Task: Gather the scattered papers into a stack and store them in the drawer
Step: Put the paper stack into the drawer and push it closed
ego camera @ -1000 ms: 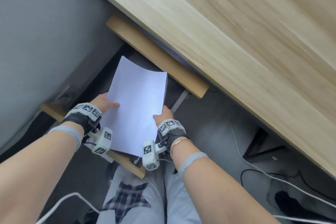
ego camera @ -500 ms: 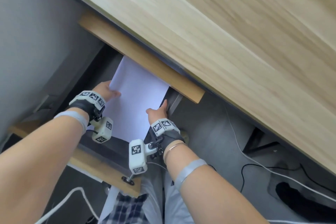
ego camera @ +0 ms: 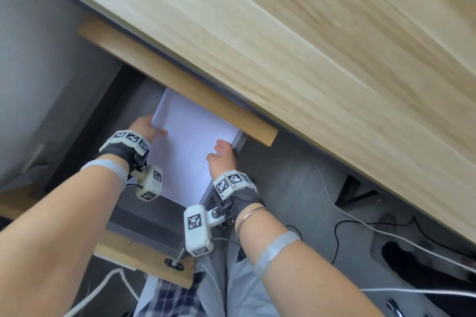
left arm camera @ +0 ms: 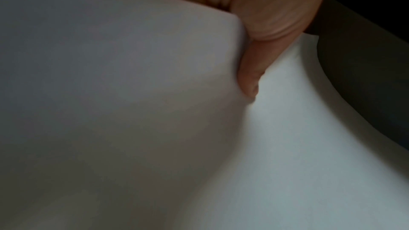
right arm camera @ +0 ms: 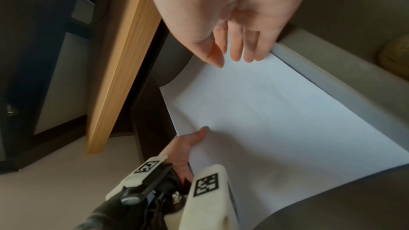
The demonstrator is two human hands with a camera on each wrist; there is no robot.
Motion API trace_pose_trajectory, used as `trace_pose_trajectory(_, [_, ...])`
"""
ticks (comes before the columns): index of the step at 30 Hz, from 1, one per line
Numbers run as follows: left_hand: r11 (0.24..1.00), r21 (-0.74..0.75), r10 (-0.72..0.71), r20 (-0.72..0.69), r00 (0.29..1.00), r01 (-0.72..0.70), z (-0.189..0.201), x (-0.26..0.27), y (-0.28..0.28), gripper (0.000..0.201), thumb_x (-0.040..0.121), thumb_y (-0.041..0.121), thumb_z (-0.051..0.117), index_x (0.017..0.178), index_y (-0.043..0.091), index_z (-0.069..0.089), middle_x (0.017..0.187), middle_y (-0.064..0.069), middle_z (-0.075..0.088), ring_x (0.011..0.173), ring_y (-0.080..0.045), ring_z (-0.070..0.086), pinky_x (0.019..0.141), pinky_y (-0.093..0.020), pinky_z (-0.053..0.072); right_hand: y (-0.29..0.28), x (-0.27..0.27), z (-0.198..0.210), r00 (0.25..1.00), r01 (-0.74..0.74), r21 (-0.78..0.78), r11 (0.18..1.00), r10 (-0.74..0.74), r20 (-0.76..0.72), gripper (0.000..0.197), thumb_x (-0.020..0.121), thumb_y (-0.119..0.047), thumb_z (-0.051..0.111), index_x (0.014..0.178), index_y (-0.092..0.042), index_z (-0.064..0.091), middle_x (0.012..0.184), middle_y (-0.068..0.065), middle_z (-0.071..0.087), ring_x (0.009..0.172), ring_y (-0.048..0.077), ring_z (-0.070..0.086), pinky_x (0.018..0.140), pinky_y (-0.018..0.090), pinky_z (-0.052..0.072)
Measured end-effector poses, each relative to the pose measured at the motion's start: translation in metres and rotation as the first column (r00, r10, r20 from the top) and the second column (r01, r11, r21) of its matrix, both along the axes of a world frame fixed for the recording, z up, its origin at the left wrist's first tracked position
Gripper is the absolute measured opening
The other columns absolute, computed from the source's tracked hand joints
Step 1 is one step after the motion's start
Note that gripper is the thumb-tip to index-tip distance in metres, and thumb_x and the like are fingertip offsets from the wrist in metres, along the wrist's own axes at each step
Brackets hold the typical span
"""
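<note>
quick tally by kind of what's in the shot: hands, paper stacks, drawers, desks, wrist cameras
hands: 2, the left hand pinching the paper stack's edge and the right hand open at its other side
paper stack: 1, lying in the drawer
drawer: 1, pulled open
desk: 1
wrist cameras: 2, left wrist camera and right wrist camera
total: 7

Papers (ego camera: 188, 152): plain white sheet stock, matt, smooth, slight curl at the held edge. Drawer (ego camera: 240, 140): grey wall, looks like painted metal, satin finish; front panel (ego camera: 144, 252) light wood, matt, with a small metal fitting (ego camera: 175, 263). Desktop (ego camera: 309, 46): pale wood-grain, low sheen, visible streaky grain. Wrist bands (ego camera: 231, 183): white matt plastic with printed black markers, over black cloth straps. Bracelet (ego camera: 249, 215): thin shiny metal. Floor (ego camera: 296, 188): grey, matt.
</note>
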State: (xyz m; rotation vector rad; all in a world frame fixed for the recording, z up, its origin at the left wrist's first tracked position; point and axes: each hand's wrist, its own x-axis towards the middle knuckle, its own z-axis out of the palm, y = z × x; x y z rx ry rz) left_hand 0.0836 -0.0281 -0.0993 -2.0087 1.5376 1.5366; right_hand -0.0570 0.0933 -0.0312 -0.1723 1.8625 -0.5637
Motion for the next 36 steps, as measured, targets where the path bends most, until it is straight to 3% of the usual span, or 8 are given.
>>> trace_pose_trajectory(3, [0.999,-0.035,-0.022,0.017,1.0,0.023,-0.003,-0.002,0.003,0.036,0.081,0.009,0.062,0.117,0.007,0.06,0.111,-0.021,0.066,0.089,-0.03,0.061,0.079,-0.031,0.043,0.003,-0.002,-0.003,0.999,-0.026,-0.014,1.0,0.025,-0.024,0.041,0.091,0.003,0.04,0.13,-0.009,0.048,0.137,0.009,0.052,0.123,0.021,0.051,0.096,0.026,0.041])
trace_pose_trajectory(8, [0.991,-0.127,-0.036,0.04,0.999,0.041,-0.001,0.002,0.007,0.056,0.078,0.007,0.059,0.131,0.017,0.043,0.118,-0.017,0.059,0.106,-0.036,0.057,0.084,-0.035,0.043,0.005,-0.007,-0.005,0.993,-0.11,-0.019,0.994,0.109,-0.045,0.033,0.091,0.001,0.041,0.118,-0.006,0.059,0.124,0.009,0.062,0.093,0.012,0.053,0.061,0.009,0.039])
trace_pose_trajectory(12, [0.989,-0.148,-0.004,0.149,0.989,0.027,0.003,0.008,0.013,0.066,0.079,0.009,0.058,0.14,0.024,0.037,0.138,-0.016,0.049,0.126,-0.037,0.046,0.102,-0.037,0.038,0.004,-0.011,-0.002,0.992,-0.121,-0.033,0.992,0.12,-0.026,0.027,0.09,0.0,0.047,0.112,-0.003,0.062,0.104,0.009,0.067,0.084,0.014,0.057,0.06,0.011,0.04])
trace_pose_trajectory(17, [0.994,-0.106,0.038,0.042,0.998,-0.034,0.017,0.014,0.025,0.068,0.084,0.007,0.056,0.145,0.019,0.031,0.148,-0.012,0.04,0.136,-0.033,0.038,0.111,-0.038,0.033,-0.001,-0.008,0.024,0.985,-0.172,-0.095,0.98,0.172,-0.006,0.023,0.089,0.001,0.042,0.086,-0.016,0.057,0.073,-0.005,0.057,0.06,0.004,0.054,0.059,0.017,0.042])
trace_pose_trajectory(22, [0.99,-0.084,0.111,-0.011,0.994,-0.112,0.053,0.043,0.046,0.044,0.085,0.004,0.053,0.128,0.012,0.055,0.136,-0.016,0.054,0.124,-0.03,0.052,0.099,-0.034,0.041,-0.019,-0.008,0.08,0.981,-0.186,-0.202,0.962,0.194,0.022,0.032,0.089,0.003,0.039,0.074,-0.021,0.054,0.069,0.002,0.055,0.05,0.01,0.053,0.048,0.015,0.045])
trace_pose_trajectory(26, [0.977,-0.113,0.178,-0.033,0.983,-0.181,0.086,0.076,0.074,0.032,0.086,0.003,0.054,0.116,0.004,0.062,0.12,-0.017,0.065,0.112,-0.032,0.06,0.094,-0.035,0.045,-0.032,-0.014,0.128,0.961,-0.275,-0.301,0.913,0.265,-0.072,0.026,0.09,0.001,0.038,0.084,-0.015,0.056,0.065,0.001,0.052,0.039,0.005,0.05,0.037,0.012,0.039])
trace_pose_trajectory(32, [0.894,-0.074,0.447,0.063,0.892,-0.442,0.11,0.122,0.127,0.023,0.084,0.001,0.047,0.1,0.001,0.064,0.077,-0.014,0.065,0.07,-0.027,0.058,0.075,-0.031,0.046,-0.049,-0.043,0.18,0.931,-0.357,-0.381,0.853,0.292,-0.218,0.026,0.093,-0.008,0.045,0.075,-0.021,0.058,0.063,-0.002,0.054,0.026,-0.001,0.044,0.031,0.012,0.032])
trace_pose_trajectory(36, [0.907,0.018,0.4,0.27,0.876,-0.42,0.101,0.155,0.151,0.029,0.086,0.002,0.044,0.106,-0.005,0.064,0.111,-0.026,0.066,0.103,-0.04,0.063,0.092,-0.043,0.051,-0.055,-0.068,0.185,0.917,-0.32,-0.345,0.882,0.196,-0.348,0.027,0.09,-0.013,0.048,0.066,-0.021,0.058,0.058,-0.002,0.055,0.023,0.001,0.043,0.028,0.012,0.028])
